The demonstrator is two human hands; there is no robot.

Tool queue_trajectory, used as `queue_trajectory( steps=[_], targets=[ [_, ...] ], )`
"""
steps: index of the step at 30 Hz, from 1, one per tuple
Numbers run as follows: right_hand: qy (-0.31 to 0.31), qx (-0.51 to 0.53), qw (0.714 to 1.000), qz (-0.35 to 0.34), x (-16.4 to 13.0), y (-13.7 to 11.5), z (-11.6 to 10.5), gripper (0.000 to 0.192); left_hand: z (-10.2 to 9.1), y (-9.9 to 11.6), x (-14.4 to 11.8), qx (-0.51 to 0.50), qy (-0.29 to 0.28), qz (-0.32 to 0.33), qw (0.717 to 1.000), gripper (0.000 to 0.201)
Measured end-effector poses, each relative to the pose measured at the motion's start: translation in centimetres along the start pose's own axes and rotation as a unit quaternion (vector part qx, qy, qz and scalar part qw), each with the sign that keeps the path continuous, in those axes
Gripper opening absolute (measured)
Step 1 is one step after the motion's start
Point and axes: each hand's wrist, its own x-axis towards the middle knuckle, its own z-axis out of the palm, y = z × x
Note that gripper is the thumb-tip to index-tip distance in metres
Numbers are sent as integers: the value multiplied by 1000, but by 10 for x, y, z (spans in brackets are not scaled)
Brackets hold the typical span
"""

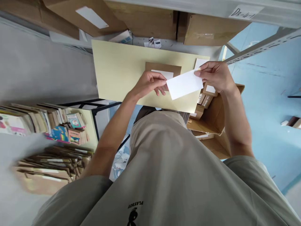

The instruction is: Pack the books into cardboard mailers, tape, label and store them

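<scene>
Here, the left hand [150, 83] and right hand [215, 75] pinch opposite ends of a white label [184, 84] above the yellow surface [117, 72]; fingers closed. Keeping it taut and level likely prevents creasing.

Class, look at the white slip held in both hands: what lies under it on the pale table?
Under the white slip, held by the left hand and right hand, a brown package with a white label lies on the table. The slip and left hand cover the package's near edge.
</scene>
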Motion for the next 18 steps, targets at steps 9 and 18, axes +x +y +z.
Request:
queue_trajectory(
  steps=[9, 18],
  targets=[
    [-1, -113, 992, -55, 8, -4, 35, 22, -33, -15, -24, 11, -10, 72, 997, 32],
    [8, -142, 976, -167, -38, -3, 200, 28, -80, -31, -63, 73, 24, 141, 987, 32]
  ],
)
